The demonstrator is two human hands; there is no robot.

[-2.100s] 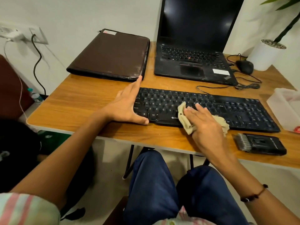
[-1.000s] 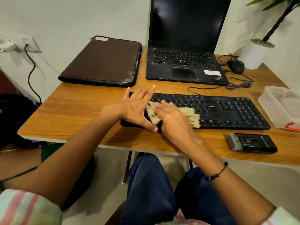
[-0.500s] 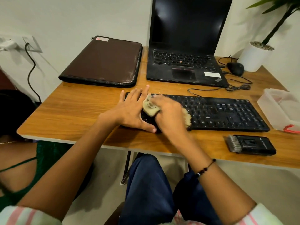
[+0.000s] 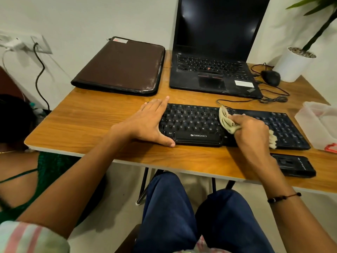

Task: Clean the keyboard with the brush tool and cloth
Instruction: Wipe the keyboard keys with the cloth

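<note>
On the wooden tabletop, the left hand lies flat on the black keyboard's left end while the right hand presses a bunched beige cloth onto its middle keys.

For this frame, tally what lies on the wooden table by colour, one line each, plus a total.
Black: 4 – keyboard, laptop, mouse, brush tool
Brown: 1 – laptop sleeve
Beige: 1 – cloth, gripped in the right hand
White: 1 – plant pot
Translucent: 1 – plastic container
Total: 8
</note>
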